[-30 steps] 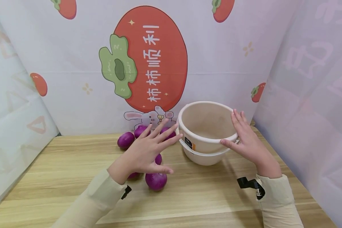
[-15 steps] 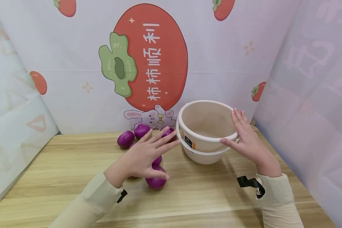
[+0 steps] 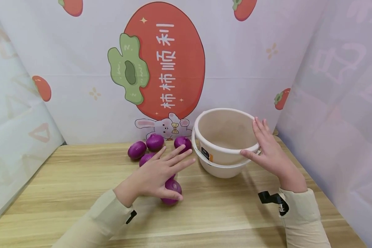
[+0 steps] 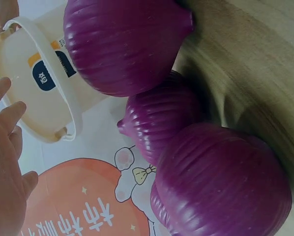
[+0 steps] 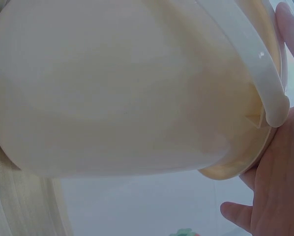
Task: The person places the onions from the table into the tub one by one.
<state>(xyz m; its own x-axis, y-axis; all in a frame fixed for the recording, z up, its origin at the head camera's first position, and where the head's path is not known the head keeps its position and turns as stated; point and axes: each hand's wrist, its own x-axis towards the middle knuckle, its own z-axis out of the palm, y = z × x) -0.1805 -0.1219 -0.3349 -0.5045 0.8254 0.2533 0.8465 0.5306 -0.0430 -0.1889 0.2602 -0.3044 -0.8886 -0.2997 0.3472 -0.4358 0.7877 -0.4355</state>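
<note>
My left hand (image 3: pixel 156 175) is held with its fingers spread over a cluster of purple onions, partly covering them; it grips nothing. The onion (image 3: pixel 173 187) nearest me lies under its thumb. Large in the left wrist view are a big onion (image 4: pixel 127 44) and another beside it (image 4: pixel 223 182), with the hand apart from them. A cream plastic bucket (image 3: pixel 224 173) stands upright to the right, its handle hanging down in front. My right hand (image 3: pixel 271 155) rests on the bucket's right rim, fingers extended, thumb over the near edge. No contents show in the bucket's visible interior.
More onions lie at the back of the wooden table (image 3: pixel 80 193): one on the left (image 3: pixel 137 150), one beside it (image 3: pixel 155 142), and one next to the bucket (image 3: pixel 183 144). A printed cloth (image 3: pixel 235 69) hangs behind, with cloth sides left and right.
My left hand has shifted slightly down and toward me, uncovering more of the back onions. My right hand and the bucket stay in place.
</note>
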